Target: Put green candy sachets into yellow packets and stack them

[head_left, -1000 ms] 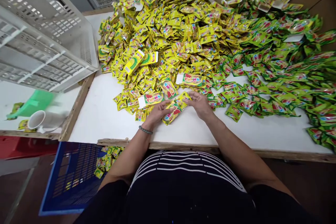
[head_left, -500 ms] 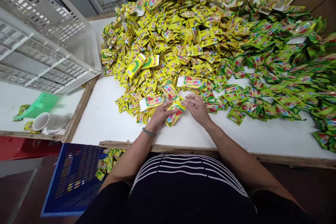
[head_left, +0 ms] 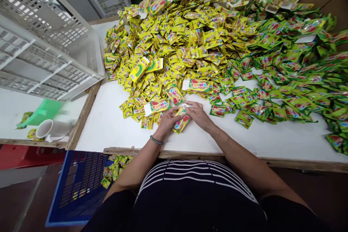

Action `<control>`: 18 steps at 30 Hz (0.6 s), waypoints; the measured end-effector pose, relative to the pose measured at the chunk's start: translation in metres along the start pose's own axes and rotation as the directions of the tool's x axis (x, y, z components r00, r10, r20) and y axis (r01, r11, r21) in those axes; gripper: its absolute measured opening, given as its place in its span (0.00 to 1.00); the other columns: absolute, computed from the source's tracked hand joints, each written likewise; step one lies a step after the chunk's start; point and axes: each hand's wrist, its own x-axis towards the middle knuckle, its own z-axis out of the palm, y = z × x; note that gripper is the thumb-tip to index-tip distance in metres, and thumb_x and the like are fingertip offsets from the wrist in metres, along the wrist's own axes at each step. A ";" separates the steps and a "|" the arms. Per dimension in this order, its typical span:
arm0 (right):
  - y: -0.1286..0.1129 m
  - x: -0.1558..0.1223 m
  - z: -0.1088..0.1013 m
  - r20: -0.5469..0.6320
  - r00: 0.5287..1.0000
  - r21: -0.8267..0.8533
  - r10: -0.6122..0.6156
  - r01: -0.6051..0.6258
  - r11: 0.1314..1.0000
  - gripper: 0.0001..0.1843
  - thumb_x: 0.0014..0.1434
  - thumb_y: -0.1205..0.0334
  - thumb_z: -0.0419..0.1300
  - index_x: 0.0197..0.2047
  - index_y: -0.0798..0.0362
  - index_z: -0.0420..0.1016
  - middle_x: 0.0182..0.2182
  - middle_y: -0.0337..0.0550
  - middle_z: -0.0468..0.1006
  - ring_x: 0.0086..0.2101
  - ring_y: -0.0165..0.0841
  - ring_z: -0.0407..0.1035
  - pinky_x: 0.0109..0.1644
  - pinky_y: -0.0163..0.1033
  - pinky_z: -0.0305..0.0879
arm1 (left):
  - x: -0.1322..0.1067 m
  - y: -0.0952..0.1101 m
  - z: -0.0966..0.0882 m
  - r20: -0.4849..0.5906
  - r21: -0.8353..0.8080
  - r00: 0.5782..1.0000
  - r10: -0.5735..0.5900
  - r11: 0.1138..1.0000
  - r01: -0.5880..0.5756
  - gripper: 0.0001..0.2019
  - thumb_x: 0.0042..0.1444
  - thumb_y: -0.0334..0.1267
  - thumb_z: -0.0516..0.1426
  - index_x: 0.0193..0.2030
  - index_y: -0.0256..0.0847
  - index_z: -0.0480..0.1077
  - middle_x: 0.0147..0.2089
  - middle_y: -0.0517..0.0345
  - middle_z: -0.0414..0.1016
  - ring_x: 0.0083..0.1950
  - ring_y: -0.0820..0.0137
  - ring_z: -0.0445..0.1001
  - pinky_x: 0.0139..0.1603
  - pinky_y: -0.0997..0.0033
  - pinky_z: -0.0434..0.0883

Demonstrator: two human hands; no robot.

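My left hand [head_left: 168, 121] grips a small yellow-green candy box [head_left: 180, 124] with red watermelon pictures, thumb on its front face. At the box's upper end, where a bit of white flap shows, the closed fingers of my right hand [head_left: 199, 114] are pressed. Whether anything else is between those fingers is hidden. Just beyond my hands lie more boxes of the same print: one watermelon box [head_left: 174, 94], a second carton [head_left: 159, 106] with a white open flap, and a third carton [head_left: 199, 85], also with its white flap out.
Yellow sachets [head_left: 174, 38] are heaped behind the boxes, and green sachets [head_left: 288, 69] spread to the right on the white table [head_left: 108, 116]. A white crate [head_left: 54, 43] leans at left, above a white mug [head_left: 51, 129]. Below the table edge sits a blue crate [head_left: 76, 188] with sachets.
My right hand has moved a little left and down onto the box's upper end. White flap now shows there. My left hand still holds the box.
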 end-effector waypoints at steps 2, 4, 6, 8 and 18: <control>0.001 -0.001 -0.004 -0.097 0.995 0.056 0.018 -0.012 0.998 0.22 0.63 0.41 0.53 0.40 0.47 0.81 0.54 0.47 0.75 0.58 0.44 0.61 0.64 0.55 0.55 | -0.001 0.002 0.003 0.001 -0.027 0.998 0.063 0.998 -0.063 0.34 0.38 0.41 0.72 0.53 0.39 0.67 0.26 0.65 0.76 0.24 0.74 0.73 0.30 0.75 0.69; 0.001 -0.003 -0.006 -0.128 0.991 0.150 0.040 -0.021 0.988 0.21 0.60 0.40 0.57 0.43 0.47 0.80 0.51 0.48 0.75 0.54 0.42 0.66 0.56 0.50 0.64 | -0.001 0.004 0.005 -0.012 -0.030 0.990 0.140 0.990 -0.141 0.35 0.41 0.42 0.71 0.56 0.42 0.64 0.26 0.65 0.76 0.24 0.74 0.72 0.28 0.75 0.68; 0.000 -0.005 -0.004 -0.093 0.993 0.293 0.078 -0.047 0.955 0.23 0.56 0.41 0.61 0.47 0.47 0.77 0.48 0.47 0.75 0.45 0.38 0.71 0.47 0.44 0.70 | 0.000 0.006 0.006 -0.034 -0.034 0.982 0.184 0.982 -0.185 0.33 0.44 0.44 0.70 0.56 0.43 0.64 0.26 0.65 0.75 0.24 0.73 0.72 0.27 0.75 0.67; -0.002 -0.007 0.000 -0.072 0.992 0.414 0.105 -0.066 0.908 0.26 0.54 0.43 0.64 0.52 0.47 0.74 0.45 0.45 0.76 0.37 0.34 0.72 0.42 0.42 0.70 | 0.001 0.006 0.005 -0.042 -0.043 0.979 0.198 0.979 -0.200 0.31 0.46 0.46 0.69 0.55 0.43 0.64 0.27 0.64 0.75 0.25 0.72 0.73 0.29 0.73 0.68; -0.002 -0.008 0.001 0.005 0.990 0.476 0.138 -0.123 0.871 0.21 0.54 0.47 0.64 0.49 0.47 0.76 0.32 0.39 0.80 0.35 0.36 0.73 0.41 0.42 0.71 | -0.001 0.005 0.002 0.076 0.008 0.979 0.188 0.982 -0.189 0.25 0.42 0.38 0.71 0.46 0.42 0.68 0.37 0.62 0.77 0.32 0.74 0.75 0.36 0.75 0.70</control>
